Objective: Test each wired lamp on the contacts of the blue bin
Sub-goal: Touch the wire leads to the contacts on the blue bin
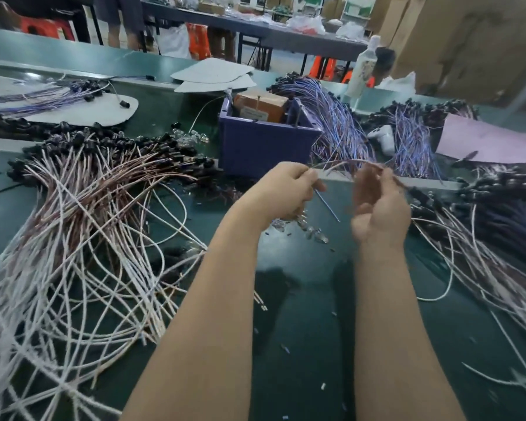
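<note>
Tangles are the risk I'd watch. The left hand [289, 189] is curled tight on one end of a wire [346, 161]. The right hand [380, 208], blurred, looks to have its fingers pinched on the other stretch. The wire arcs between them just in front of the bin [264, 147], above the tabletop [316, 299]. Past the right hand it seems to run down toward the right pile [483, 238]. I cannot make out its lamp. If that end is caught in there, a pull could drag neighbours out or strain the lead.

Loose bulbs [312, 230] lie on the tabletop under the left wrist, where a dropped forearm could scatter or crack them.

The bin's near wall stands between the hands and the thin pins [298, 113] inside, which I take for the contacts. The wire's ends would have to go up and over that wall. A poor touch there might pass a good lamp off as dead. A brown box [261, 104] crowds the pins, and blue wires [340, 129] spill against the bin's right side, close enough to snag.

To the left sprawls the left pile [88, 192]. Nothing separates the heaps, so a checked lamp could easily land among unchecked ones. A pink sheet [492, 141] and a bottle [365, 68] sit well beyond.
</note>
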Tool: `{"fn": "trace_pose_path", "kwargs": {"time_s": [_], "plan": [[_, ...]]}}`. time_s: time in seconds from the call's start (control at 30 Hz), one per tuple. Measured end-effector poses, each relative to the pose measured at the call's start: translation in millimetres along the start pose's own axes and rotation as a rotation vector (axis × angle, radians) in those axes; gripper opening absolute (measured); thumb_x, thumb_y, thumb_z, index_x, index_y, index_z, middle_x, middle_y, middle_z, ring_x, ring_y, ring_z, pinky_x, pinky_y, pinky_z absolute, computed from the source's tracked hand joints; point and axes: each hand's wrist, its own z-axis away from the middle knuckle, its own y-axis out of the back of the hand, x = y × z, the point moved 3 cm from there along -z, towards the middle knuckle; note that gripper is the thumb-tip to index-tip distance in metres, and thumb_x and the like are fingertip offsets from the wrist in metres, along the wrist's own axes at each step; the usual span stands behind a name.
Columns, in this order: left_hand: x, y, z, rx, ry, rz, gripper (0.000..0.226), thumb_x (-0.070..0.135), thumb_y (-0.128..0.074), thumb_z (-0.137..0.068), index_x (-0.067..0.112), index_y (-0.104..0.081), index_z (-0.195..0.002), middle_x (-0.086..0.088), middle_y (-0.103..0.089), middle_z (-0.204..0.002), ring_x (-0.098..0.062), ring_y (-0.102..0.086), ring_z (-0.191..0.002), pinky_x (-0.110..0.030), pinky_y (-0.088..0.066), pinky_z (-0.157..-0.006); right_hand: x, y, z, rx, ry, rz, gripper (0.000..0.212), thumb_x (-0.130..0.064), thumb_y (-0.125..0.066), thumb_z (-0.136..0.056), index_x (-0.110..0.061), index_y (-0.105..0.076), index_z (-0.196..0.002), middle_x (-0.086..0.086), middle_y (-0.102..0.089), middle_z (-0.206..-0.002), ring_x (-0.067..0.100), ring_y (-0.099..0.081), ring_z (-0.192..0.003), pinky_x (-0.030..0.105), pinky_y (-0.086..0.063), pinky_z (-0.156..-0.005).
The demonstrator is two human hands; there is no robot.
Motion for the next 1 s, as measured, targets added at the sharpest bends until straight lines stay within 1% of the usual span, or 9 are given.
{"fn": "trace_pose_path", "kwargs": {"time_s": [0.1,0.17,0.27,0.37,0.47,0.6,0.73,0.87,1.0], "plan": [[-5.9,-9.9,-6.5,0.081,-0.044,-0.237,0.037,0.025,-0.033,-0.103,0.007,-0.065,-0.097,0.002,-0.042,-0.060,-0.011,-0.041,-0.052,-0.020,-0.034,-0.047,17.8,6.9,0.5,-0.141,-0.072,0.384,0.012,-0.021,-0.055,-0.096,-0.016,-0.063,-0.088,-0.004,-0.060,-0.070,0.006,-0.050,-0.053,0.016,-0.041,-0.049],[-13.7,-16.4,-8.5,0.080,-0.049,-0.276,0.036,0.023,-0.034,-0.103,0.004,-0.064,-0.102,-0.001,-0.052,-0.070,-0.015,-0.047,-0.063,-0.024,-0.038,-0.057,29.2,8.1,1.3,-0.231,-0.038,0.635,0.013,-0.020,-0.058,-0.094,-0.017,-0.067,-0.084,-0.004,-0.056,-0.067,0.007,-0.045,-0.055,0.016,-0.034,-0.048],[-26.6,-15.0,-11.4,0.162,-0.046,-0.330,0.026,0.015,-0.041,-0.099,0.006,-0.065,-0.102,-0.004,-0.061,-0.082,-0.022,-0.054,-0.074,-0.027,-0.039,-0.065,35.8,11.3,-0.1,-0.223,0.053,0.751,0.020,-0.017,-0.057,-0.095,-0.013,-0.064,-0.077,-0.004,-0.050,-0.057,0.005,-0.040,-0.048,0.017,-0.033,-0.046],[-38.2,-9.3,-11.5,0.260,-0.029,-0.204,0.016,0.017,-0.051,-0.096,0.016,-0.066,-0.089,-0.002,-0.072,-0.079,-0.013,-0.065,-0.070,-0.023,-0.049,-0.062,37.0,16.6,-2.2,-0.109,0.061,0.638,0.022,-0.015,-0.057,-0.095,-0.010,-0.060,-0.073,-0.007,-0.057,-0.052,0.003,-0.048,-0.045,0.014,-0.042,-0.047],[-43.1,-7.5,-10.5,0.279,-0.041,-0.150,0.018,0.016,-0.054,-0.095,0.019,-0.063,-0.080,0.004,-0.070,-0.068,0.002,-0.062,-0.057,-0.013,-0.044,-0.051,39.9,16.2,-3.6,-0.127,0.000,0.532,0.022,-0.013,-0.058,-0.093,-0.009,-0.059,-0.072,-0.007,-0.061,-0.050,0.002,-0.053,-0.045,0.014,-0.046,-0.049],[-43.5,-6.9,-10.8,0.256,-0.072,-0.114,0.020,0.014,-0.054,-0.095,0.018,-0.064,-0.077,0.009,-0.067,-0.063,0.001,-0.062,-0.054,-0.017,-0.049,-0.062,48.1,14.2,-1.3,-0.265,-0.007,0.647,0.021,-0.009,-0.059,-0.092,-0.007,-0.061,-0.072,-0.008,-0.061,-0.051,0.004,-0.054,-0.049,0.016,-0.049,-0.052],[-46.6,-0.7,-9.6,0.252,-0.017,-0.072,0.024,0.014,-0.055,-0.095,0.018,-0.062,-0.072,0.004,-0.068,-0.064,-0.002,-0.059,-0.049,-0.021,-0.048,-0.057,37.5,17.9,-6.0,-0.134,0.079,0.507,0.023,-0.008,-0.058,-0.093,-0.009,-0.058,-0.070,-0.007,-0.061,-0.050,0.002,-0.054,-0.046,0.014,-0.048,-0.051],[-54.0,13.2,-7.7,0.325,0.072,-0.020,0.024,0.014,-0.050,-0.096,0.015,-0.062,-0.075,0.002,-0.069,-0.068,-0.002,-0.054,-0.049,-0.022,-0.046,-0.059,25.4,24.4,-12.7,-0.035,0.107,0.405,0.022,-0.010,-0.058,-0.093,-0.010,-0.060,-0.072,-0.006,-0.064,-0.052,0.003,-0.056,-0.048,0.014,-0.050,-0.052],[-49.7,-0.5,-7.0,0.106,0.095,-0.139,0.024,0.023,-0.047,-0.099,0.016,-0.067,-0.089,0.004,-0.070,-0.081,-0.008,-0.062,-0.076,-0.025,-0.048,-0.077,29.7,21.2,-9.8,-0.003,0.074,0.324,0.021,-0.010,-0.055,-0.095,-0.008,-0.059,-0.075,-0.005,-0.064,-0.052,0.003,-0.059,-0.049,0.014,-0.052,-0.054]]}}
